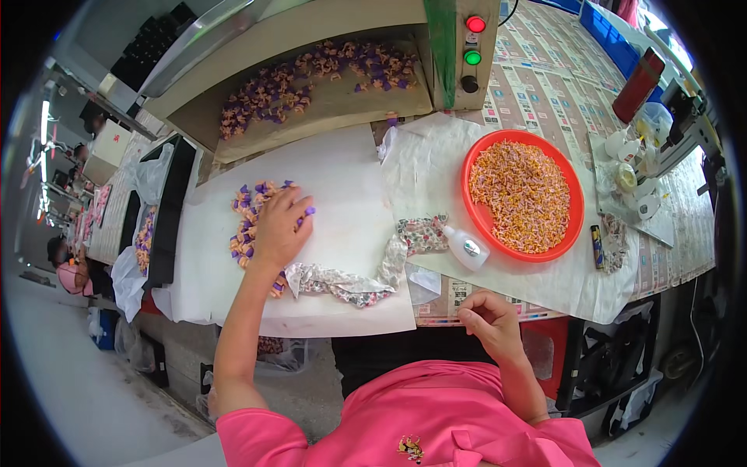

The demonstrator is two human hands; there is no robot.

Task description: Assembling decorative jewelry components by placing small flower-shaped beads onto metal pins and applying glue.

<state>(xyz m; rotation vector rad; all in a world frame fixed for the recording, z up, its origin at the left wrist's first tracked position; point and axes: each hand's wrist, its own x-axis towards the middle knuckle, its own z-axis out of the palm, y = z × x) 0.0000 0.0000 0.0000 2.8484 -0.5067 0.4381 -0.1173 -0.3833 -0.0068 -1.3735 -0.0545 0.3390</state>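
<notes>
My left hand (278,227) lies palm down, fingers spread, on a small heap of purple-and-orange plastic pieces (247,219) on a white sheet (342,187). My right hand (489,317) hovers at the table's near edge with its fingers curled loosely; I cannot make out anything held in it. A crumpled flowered cloth (350,282) runs between the two hands. A small white glue bottle (467,247) lies just beyond the right hand.
A red round tray (574,204) full of small orange and pink pieces sits at the right. Behind, a sloped chute (334,105) holds more purple-orange pieces beside a box with red, green and black buttons (471,56). Cups and a lighter (596,246) lie far right.
</notes>
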